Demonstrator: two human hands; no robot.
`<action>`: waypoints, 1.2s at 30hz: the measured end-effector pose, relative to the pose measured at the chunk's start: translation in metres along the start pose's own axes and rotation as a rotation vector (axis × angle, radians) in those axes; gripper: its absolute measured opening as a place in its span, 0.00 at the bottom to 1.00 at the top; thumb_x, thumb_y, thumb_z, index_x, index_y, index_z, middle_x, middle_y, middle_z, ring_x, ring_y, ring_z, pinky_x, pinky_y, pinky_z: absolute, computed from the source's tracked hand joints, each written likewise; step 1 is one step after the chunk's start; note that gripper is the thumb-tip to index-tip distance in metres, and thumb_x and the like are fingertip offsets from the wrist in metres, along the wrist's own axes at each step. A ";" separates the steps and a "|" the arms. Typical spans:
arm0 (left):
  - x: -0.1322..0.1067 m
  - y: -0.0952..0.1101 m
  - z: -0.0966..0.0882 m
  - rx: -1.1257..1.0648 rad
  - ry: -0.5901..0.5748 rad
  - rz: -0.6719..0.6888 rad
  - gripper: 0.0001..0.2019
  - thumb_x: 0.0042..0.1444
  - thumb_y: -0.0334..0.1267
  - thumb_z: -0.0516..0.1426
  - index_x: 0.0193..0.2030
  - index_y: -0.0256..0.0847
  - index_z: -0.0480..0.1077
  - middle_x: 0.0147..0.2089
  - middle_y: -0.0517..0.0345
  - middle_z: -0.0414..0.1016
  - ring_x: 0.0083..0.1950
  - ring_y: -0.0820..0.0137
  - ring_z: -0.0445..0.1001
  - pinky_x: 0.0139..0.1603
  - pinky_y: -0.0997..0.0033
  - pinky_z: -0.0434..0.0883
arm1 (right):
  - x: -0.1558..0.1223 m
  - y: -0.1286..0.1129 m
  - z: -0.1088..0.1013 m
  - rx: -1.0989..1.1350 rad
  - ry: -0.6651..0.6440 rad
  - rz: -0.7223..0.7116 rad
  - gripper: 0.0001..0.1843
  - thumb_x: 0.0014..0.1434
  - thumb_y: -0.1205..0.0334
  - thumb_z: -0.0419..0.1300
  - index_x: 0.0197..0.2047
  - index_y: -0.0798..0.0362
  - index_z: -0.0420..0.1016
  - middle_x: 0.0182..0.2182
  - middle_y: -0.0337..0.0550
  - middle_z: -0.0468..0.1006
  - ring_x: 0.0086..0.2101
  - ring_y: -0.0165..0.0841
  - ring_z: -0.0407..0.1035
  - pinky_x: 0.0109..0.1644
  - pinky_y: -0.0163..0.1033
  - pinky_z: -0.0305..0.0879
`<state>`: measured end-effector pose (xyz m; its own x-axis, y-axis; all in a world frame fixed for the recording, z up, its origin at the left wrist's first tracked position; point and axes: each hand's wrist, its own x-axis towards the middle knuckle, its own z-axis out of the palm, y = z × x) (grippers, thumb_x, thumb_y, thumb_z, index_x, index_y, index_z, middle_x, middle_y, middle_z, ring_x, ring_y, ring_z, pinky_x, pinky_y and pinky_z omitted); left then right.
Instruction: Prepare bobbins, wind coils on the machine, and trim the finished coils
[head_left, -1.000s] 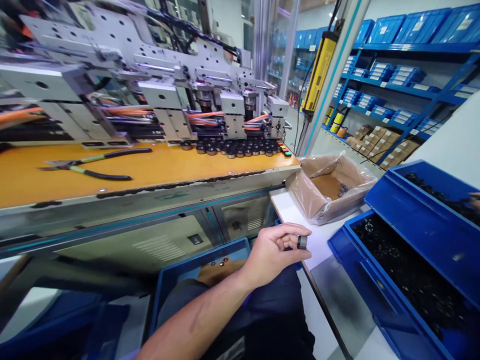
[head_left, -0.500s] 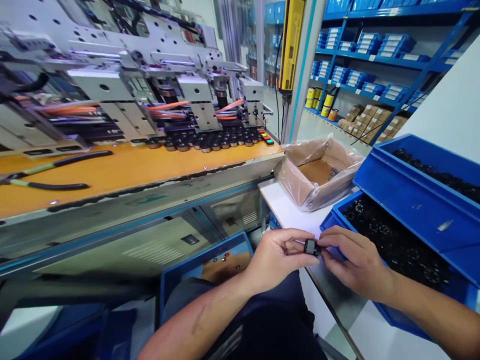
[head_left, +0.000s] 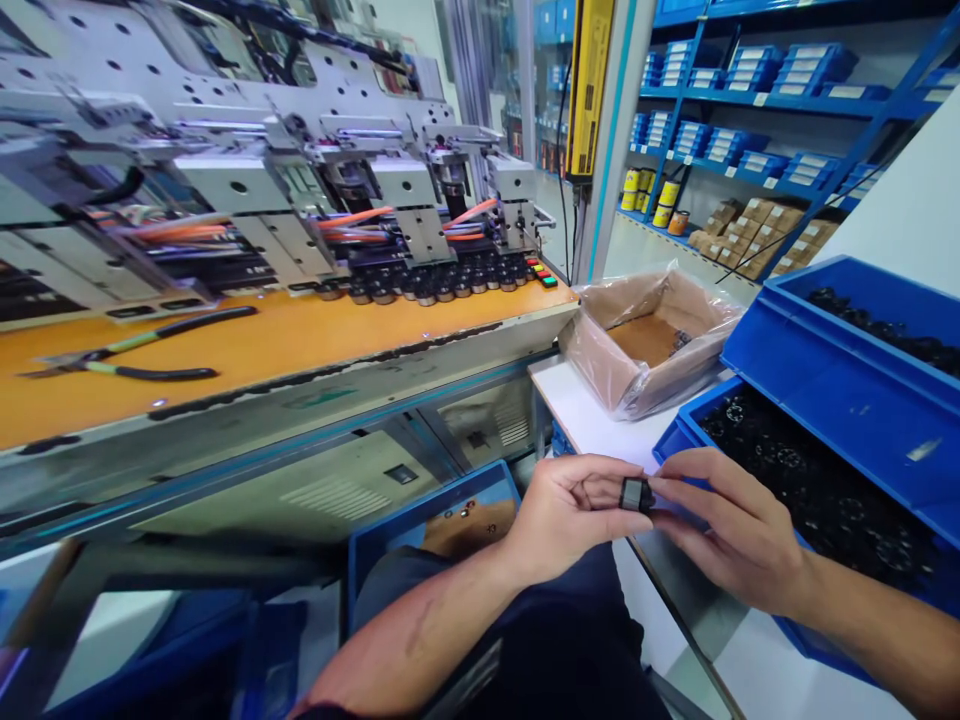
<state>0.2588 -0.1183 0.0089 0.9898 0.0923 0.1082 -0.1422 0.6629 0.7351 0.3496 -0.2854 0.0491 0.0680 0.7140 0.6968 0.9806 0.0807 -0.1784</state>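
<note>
Between the thumb and fingers of my left hand (head_left: 564, 515) is a small round part (head_left: 632, 494), with a grey metal band and black ends. My right hand (head_left: 739, 530) comes in from the right, its fingertips pinched at the part's black right end. The fingers partly cover that end, so its exact shape is hidden. Both hands are above the edge of a white side table (head_left: 574, 410). Just right of my right hand is a blue bin (head_left: 686, 425) full of small black plastic pieces.
A second blue bin (head_left: 840, 400) of black parts sits on top. Behind stands a plastic-lined carton (head_left: 600, 365). Pliers (head_left: 161, 374) and rows of black round parts (head_left: 427, 283) lie on the orange machine bench (head_left: 337, 345). Near my lap is another blue bin (head_left: 360, 560).
The camera view has shifted slightly, so everything appears a little further right. Both hands stay at the small part; the right fingers look straighter and slightly more spread along its end.
</note>
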 end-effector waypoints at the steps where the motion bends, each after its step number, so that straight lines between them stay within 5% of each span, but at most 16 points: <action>1: 0.000 0.000 0.000 -0.008 -0.003 -0.002 0.19 0.39 0.20 0.70 0.39 0.39 0.81 0.34 0.59 0.85 0.34 0.75 0.83 0.38 0.83 0.78 | 0.000 0.000 0.000 -0.011 0.006 -0.021 0.13 0.60 0.74 0.62 0.49 0.63 0.74 0.40 0.54 0.75 0.40 0.37 0.73 0.41 0.40 0.76; 16: -0.003 -0.008 0.007 0.030 0.090 -0.039 0.20 0.32 0.25 0.74 0.36 0.36 0.80 0.33 0.55 0.85 0.34 0.69 0.83 0.39 0.73 0.81 | 0.001 -0.002 0.002 -0.096 0.034 -0.085 0.15 0.63 0.70 0.60 0.53 0.58 0.72 0.36 0.49 0.78 0.37 0.36 0.75 0.37 0.39 0.78; 21: -0.006 -0.017 0.013 0.153 0.113 0.179 0.21 0.37 0.29 0.74 0.40 0.40 0.77 0.39 0.55 0.84 0.38 0.70 0.82 0.40 0.74 0.78 | -0.010 0.001 0.005 -0.128 0.026 -0.125 0.18 0.61 0.70 0.61 0.55 0.59 0.71 0.39 0.53 0.77 0.40 0.40 0.74 0.40 0.45 0.78; 26: -0.004 0.006 0.000 0.905 -0.063 0.613 0.18 0.46 0.34 0.70 0.46 0.40 0.80 0.42 0.48 0.82 0.40 0.68 0.80 0.42 0.72 0.78 | -0.010 -0.006 0.003 -0.044 0.049 -0.021 0.16 0.59 0.77 0.60 0.51 0.60 0.72 0.40 0.53 0.77 0.43 0.39 0.75 0.43 0.44 0.78; 29: -0.004 0.015 -0.004 1.108 -0.131 0.746 0.13 0.51 0.35 0.68 0.44 0.37 0.80 0.39 0.46 0.83 0.38 0.67 0.81 0.40 0.72 0.78 | -0.005 -0.010 0.001 -0.011 0.027 -0.006 0.14 0.60 0.77 0.59 0.49 0.60 0.73 0.38 0.52 0.78 0.40 0.37 0.75 0.41 0.41 0.79; 32: -0.006 0.011 -0.005 1.086 -0.108 0.750 0.12 0.50 0.34 0.68 0.43 0.37 0.81 0.37 0.47 0.83 0.36 0.66 0.82 0.39 0.72 0.78 | -0.002 -0.011 0.001 0.017 0.015 0.019 0.16 0.60 0.77 0.58 0.51 0.58 0.72 0.37 0.50 0.78 0.39 0.36 0.75 0.40 0.40 0.79; 36: -0.007 -0.005 -0.002 0.723 -0.014 0.522 0.12 0.54 0.37 0.66 0.46 0.42 0.80 0.42 0.48 0.82 0.40 0.66 0.80 0.41 0.70 0.76 | -0.001 -0.008 0.002 0.016 0.027 0.044 0.17 0.60 0.74 0.60 0.52 0.57 0.71 0.40 0.52 0.76 0.41 0.37 0.74 0.41 0.42 0.78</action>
<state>0.2527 -0.1202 0.0033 0.7985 0.2397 0.5522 -0.5475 -0.0924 0.8317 0.3409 -0.2856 0.0481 0.1161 0.6979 0.7067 0.9735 0.0611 -0.2203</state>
